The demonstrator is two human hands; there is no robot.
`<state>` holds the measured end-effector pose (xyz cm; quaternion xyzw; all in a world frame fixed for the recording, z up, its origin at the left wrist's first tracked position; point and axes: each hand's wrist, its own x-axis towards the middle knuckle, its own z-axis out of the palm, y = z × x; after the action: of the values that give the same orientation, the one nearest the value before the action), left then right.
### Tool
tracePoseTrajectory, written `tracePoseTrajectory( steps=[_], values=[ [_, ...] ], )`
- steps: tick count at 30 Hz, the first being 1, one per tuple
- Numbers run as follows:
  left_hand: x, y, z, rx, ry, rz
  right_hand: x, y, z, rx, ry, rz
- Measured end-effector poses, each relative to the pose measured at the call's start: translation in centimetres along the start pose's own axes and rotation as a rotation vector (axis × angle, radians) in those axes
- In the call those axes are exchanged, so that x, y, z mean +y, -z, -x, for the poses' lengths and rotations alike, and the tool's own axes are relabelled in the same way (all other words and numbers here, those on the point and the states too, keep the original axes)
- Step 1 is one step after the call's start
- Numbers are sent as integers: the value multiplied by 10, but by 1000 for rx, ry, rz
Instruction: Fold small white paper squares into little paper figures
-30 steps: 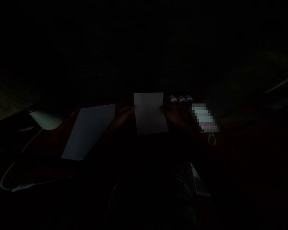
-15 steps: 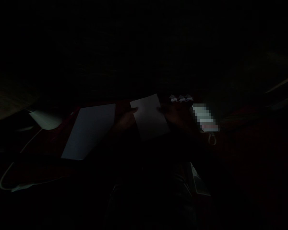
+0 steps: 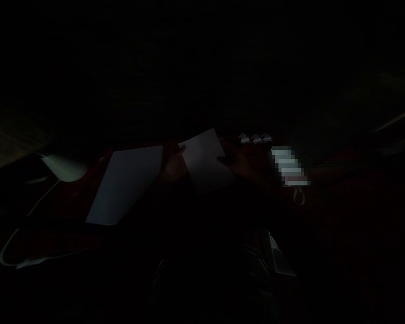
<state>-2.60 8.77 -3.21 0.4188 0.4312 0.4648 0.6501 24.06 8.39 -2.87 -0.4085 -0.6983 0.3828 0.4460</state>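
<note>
In deep gloom, one person's two hands hold one small pale sheet [image 3: 204, 159], which sits at the middle of the view over a dark red surface [image 3: 230, 143], turned at a slant. The left hand [image 3: 173, 167] grips it near the upper left corner, its one visible thumb laid over the edge; the right hand [image 3: 239, 164] pinches the right edge, its thumb likewise on top. The other fingers of both hands are lost in the dark, so how they are bent cannot be told, nor whether the sheet is a single layer. One larger pale sheet [image 3: 126, 180] lies just beside the left hand, on its outer side. Beyond the right hand stand three small folded pale pieces [image 3: 256, 139] in a row, close together. Nearer the right edge of the view is one bright, pixelated flat object [image 3: 289, 166], with one pale loop [image 3: 299, 197] at its near end. Far left there is one pale, cone-like object [image 3: 65, 168], and one thin pale cord [image 3: 42, 200] runs down from it.
</note>
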Motion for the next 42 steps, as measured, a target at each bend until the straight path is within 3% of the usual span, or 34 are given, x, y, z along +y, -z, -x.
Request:
tracePoseTrajectory(
  steps=[10, 19, 27, 38, 42],
  values=[
    [2, -4, 9, 20, 83, 94, 2, 0, 0, 5, -25, 111],
    [12, -17, 14, 74, 143, 196, 2, -4, 0, 27, -48, 54],
    [7, -6, 10, -20, 98, 135, -6, 2, -1, 6, -59, 114],
    [3, 1, 4, 15, 68, 187, -5, 1, 4, -48, -4, 132],
    [0, 7, -2, -17, 31, 111, -5, 0, 5, -77, 35, 134]
  ],
)
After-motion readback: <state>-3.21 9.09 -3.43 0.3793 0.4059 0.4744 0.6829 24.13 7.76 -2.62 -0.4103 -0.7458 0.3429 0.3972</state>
